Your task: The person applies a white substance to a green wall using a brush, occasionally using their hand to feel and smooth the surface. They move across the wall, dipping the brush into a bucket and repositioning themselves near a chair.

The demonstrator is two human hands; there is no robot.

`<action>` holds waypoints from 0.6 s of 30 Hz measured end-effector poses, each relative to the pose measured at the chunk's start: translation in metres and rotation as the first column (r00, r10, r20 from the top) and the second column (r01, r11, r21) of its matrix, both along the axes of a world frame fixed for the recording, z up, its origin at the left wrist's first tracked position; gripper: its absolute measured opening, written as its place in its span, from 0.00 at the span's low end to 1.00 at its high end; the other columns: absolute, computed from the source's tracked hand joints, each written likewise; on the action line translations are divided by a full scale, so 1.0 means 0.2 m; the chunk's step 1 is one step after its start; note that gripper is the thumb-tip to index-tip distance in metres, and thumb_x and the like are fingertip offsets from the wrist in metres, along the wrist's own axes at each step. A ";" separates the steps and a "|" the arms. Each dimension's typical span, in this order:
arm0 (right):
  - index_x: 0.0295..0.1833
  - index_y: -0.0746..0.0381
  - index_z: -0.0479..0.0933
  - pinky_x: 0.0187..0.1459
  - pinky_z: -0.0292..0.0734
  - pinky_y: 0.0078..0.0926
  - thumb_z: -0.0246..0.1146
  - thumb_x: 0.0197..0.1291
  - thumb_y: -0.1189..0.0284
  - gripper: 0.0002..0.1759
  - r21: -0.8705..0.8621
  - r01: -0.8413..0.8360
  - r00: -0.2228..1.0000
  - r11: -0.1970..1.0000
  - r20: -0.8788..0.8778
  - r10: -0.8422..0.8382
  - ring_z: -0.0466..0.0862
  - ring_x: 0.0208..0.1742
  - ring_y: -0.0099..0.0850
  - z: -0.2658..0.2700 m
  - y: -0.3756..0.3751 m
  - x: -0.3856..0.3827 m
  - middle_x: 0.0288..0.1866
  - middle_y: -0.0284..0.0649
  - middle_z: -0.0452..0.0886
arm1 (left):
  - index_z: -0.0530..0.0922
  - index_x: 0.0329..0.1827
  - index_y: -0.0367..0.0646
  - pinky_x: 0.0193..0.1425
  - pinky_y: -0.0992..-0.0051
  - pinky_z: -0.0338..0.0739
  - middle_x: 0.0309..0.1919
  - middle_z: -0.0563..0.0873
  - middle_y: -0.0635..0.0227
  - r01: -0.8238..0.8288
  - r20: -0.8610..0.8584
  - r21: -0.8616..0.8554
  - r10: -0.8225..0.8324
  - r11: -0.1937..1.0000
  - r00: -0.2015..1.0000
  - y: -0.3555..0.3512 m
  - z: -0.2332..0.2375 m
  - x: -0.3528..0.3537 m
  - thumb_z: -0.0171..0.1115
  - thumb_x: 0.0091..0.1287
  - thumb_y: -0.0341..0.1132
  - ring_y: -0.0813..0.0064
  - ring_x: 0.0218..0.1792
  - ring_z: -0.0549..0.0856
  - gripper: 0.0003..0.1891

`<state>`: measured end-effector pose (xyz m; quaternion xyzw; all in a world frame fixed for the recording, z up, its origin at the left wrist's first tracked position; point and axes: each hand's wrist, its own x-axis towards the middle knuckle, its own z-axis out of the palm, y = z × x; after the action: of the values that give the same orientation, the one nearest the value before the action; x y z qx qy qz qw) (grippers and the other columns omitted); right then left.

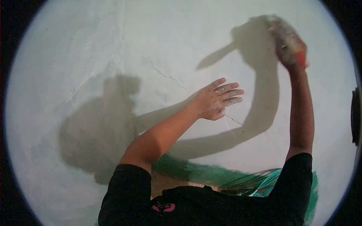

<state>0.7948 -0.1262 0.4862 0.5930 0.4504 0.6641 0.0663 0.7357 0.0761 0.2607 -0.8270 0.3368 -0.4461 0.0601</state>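
Note:
My left hand (218, 98) lies flat against the pale wall (169, 49), fingers spread and dusted with white, beside a thin crack (234, 119). Higher up on the right, my right hand (288, 47) is at the wall, blurred by motion, with its fingers closed round something. A bit of red (301, 59) shows at the wrist side of that hand; the rest of the held thing is too blurred to name. Another crack (169, 76) runs through the wall left of my left hand.
Shadows of my head and arms fall on the wall. Green paint (211, 174) covers a lower part of it. Teal and dark strands (264, 182) hang near my chest. A dark object (355, 116) stands at the right edge.

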 end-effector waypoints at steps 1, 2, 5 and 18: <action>0.46 0.61 0.79 0.50 0.77 0.29 0.59 0.60 0.66 0.13 0.129 -0.357 0.918 0.925 -0.133 0.373 0.83 0.47 0.31 0.06 -0.02 0.08 0.47 0.40 0.83 | 0.68 0.64 0.60 0.75 0.58 0.39 0.69 0.63 0.78 -0.011 -0.006 -0.006 0.011 1.000 1.000 0.03 0.00 -0.02 0.58 0.50 0.44 0.75 0.72 0.55 0.33; 0.47 0.59 0.79 0.49 0.77 0.30 0.60 0.59 0.66 0.13 0.172 -0.354 0.922 0.919 -0.102 0.374 0.83 0.47 0.31 0.07 -0.04 0.08 0.47 0.41 0.83 | 0.68 0.64 0.60 0.75 0.58 0.39 0.69 0.63 0.78 -0.021 0.001 -0.010 0.021 1.000 1.000 0.05 -0.02 -0.03 0.58 0.50 0.44 0.75 0.72 0.55 0.33; 0.47 0.53 0.80 0.47 0.78 0.33 0.62 0.55 0.67 0.13 0.157 -0.369 0.885 0.916 -0.241 0.398 0.83 0.49 0.34 -0.11 -0.05 0.04 0.47 0.41 0.83 | 0.70 0.62 0.60 0.75 0.58 0.38 0.67 0.65 0.77 -0.061 0.100 -0.068 0.068 0.996 0.993 0.07 -0.09 -0.06 0.59 0.49 0.46 0.74 0.72 0.55 0.32; 0.44 0.61 0.78 0.53 0.74 0.32 0.56 0.50 0.77 0.14 0.138 -0.505 0.728 0.852 -0.462 0.507 0.80 0.51 0.39 -0.18 0.12 -0.33 0.51 0.42 0.80 | 0.69 0.63 0.64 0.71 0.53 0.48 0.69 0.62 0.85 -0.164 0.132 -0.229 0.197 0.960 0.971 -0.19 -0.06 -0.22 0.54 0.49 0.46 0.73 0.70 0.58 0.32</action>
<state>0.7290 -0.1022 0.4498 0.5939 0.5957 0.4885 -0.2320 0.6910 0.0390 0.2480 -0.8192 0.2036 -0.5350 0.0360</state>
